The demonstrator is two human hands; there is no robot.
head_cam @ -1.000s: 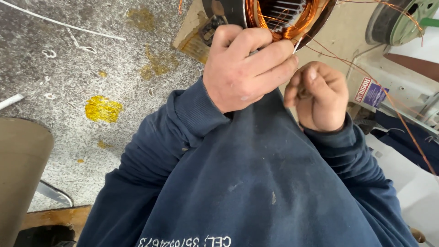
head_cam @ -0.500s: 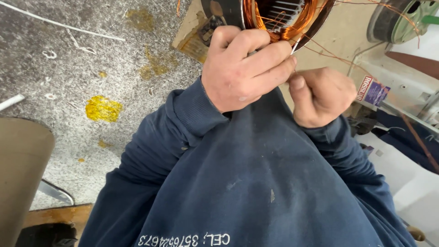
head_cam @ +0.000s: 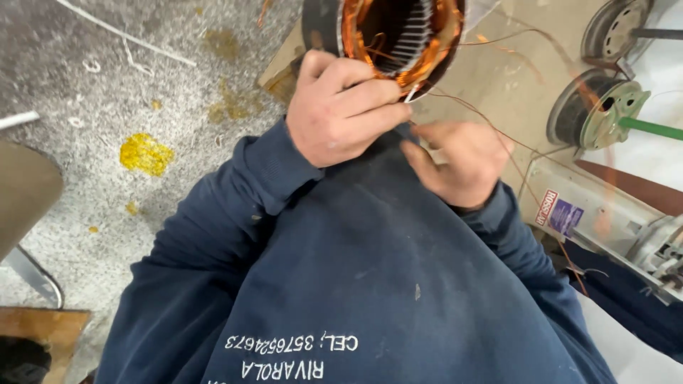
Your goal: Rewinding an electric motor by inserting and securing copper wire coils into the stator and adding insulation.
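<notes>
Closest to me is the dark blue sweatshirt (head_cam: pixel 370 284), filling the lower view, both sleeves reaching up and away. Just past it my right hand (head_cam: pixel 455 162) sits with the fingers drawn together as if pinching a thin copper wire (head_cam: pixel 498 135) — I cannot tell for certain that the strand is between the fingertips, since they blur against the cloth. My left hand (head_cam: pixel 341 110) is beside it and a little higher, fingers curled and clenched over the near rim of the motor stator (head_cam: pixel 398 35), which stands at the top of the view with its copper winding ringing the slotted steel core.

My worry, judging from how things lie: the loose strands run from the winding out over the right hand and trail toward the right. A pull at the wrong angle could drag the wire across the sharp slot edges and scrape its enamel, or kink it. If the left grip slackens, the stator could roll on the tan bench (head_cam: pixel 512 78) and jerk the strand taut — it might snap.

Farther right stand two wire spools (head_cam: pixel 594 114), near the trailing strands; a snag there is possible. Left, the speckled floor (head_cam: pixel 107 85) shows yellow stains.
</notes>
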